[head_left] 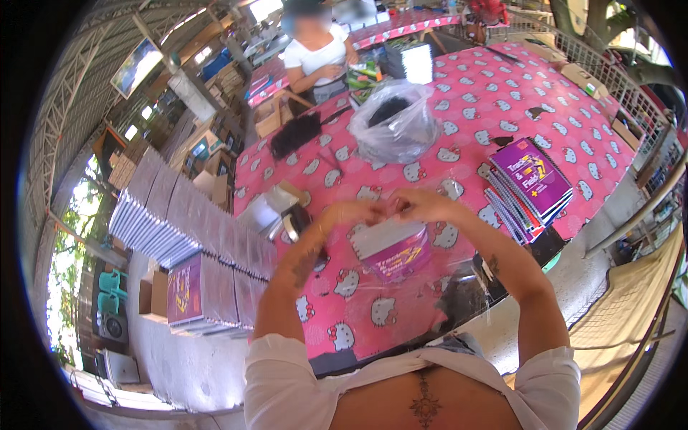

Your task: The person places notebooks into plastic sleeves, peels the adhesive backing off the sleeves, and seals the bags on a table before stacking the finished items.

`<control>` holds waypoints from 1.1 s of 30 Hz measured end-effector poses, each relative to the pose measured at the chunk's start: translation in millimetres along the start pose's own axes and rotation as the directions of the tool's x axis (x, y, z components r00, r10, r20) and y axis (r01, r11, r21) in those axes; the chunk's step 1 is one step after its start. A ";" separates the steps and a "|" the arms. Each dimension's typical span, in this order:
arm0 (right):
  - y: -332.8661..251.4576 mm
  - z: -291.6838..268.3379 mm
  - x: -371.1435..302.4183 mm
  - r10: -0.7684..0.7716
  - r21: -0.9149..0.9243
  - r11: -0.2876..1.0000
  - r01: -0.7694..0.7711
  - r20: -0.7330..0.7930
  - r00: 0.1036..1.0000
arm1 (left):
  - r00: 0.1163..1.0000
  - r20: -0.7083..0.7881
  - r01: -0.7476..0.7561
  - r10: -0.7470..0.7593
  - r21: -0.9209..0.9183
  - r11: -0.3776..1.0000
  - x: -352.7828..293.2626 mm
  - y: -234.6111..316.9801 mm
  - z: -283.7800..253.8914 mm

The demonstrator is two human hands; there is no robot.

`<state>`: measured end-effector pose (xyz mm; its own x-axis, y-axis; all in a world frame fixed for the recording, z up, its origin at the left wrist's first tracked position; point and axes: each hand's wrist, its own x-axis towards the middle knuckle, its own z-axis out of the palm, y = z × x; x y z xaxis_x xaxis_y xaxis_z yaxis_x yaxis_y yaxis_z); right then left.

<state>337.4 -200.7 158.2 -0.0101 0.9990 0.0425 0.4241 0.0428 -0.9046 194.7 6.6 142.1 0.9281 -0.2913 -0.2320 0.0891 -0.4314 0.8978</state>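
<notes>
A purple-covered notebook stack (395, 259) lies in front of me on the pink table, with a pale upper edge. Clear plastic film (448, 269) is spread around and over it, glinting at the near right. At the far edge of the stack my left hand (364, 211) is closed, fingertips pinching the film. My right hand (421, 206) is closed close beside it, also pinching the film. The fingertips are slightly blurred. Just left of my left forearm lies a tape dispenser (294, 222).
Tall stacks of wrapped notebooks (193, 215) stand at the left. More spiral notebooks (530, 179) lie at the right. Beyond my hands sit a clear plastic bag (394, 125) and a black brush (296, 135). A person (315, 61) works across the patterned table (459, 86).
</notes>
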 end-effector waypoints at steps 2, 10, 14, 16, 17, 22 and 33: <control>2.6 -1.4 -5.2 0.011 -0.025 1.000 -0.012 -0.063 0.998 | 0.988 -0.064 -0.145 0.139 -0.096 0.985 10.1 -8.5 16.5; 9.1 2.2 -27.3 0.031 -0.012 0.999 -0.033 -0.122 0.992 | 0.816 -0.552 0.243 0.170 0.596 0.765 -3.4 101.5 73.8; -87.5 63.9 -72.7 -0.571 -0.689 0.712 0.133 -0.458 0.681 | 0.633 -0.619 0.518 0.465 0.785 0.340 -40.7 98.2 127.3; -64.4 102.0 -87.9 -0.241 -0.242 0.941 0.236 0.010 0.970 | 0.680 -0.660 0.499 0.319 0.736 0.458 -22.4 89.9 113.2; -66.4 119.4 -93.1 -0.019 0.071 0.997 -0.007 0.360 0.933 | 0.765 -0.624 0.442 0.159 0.690 0.573 -14.7 86.0 110.9; 35.9 169.2 -75.5 0.021 0.937 0.284 -0.206 0.208 0.978 | 0.547 -0.826 0.500 0.133 0.450 0.739 -32.7 131.8 127.4; 61.0 53.9 -105.1 0.003 0.220 0.973 0.065 -0.298 0.955 | 0.255 -0.964 -0.212 0.079 0.024 0.977 -66.4 51.8 199.6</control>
<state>315.5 -302.6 75.7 0.2617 0.9511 0.1640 0.2125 0.1090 -0.9711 65.5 -166.8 129.2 0.5926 0.7141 0.3726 -0.1188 -0.3801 0.9173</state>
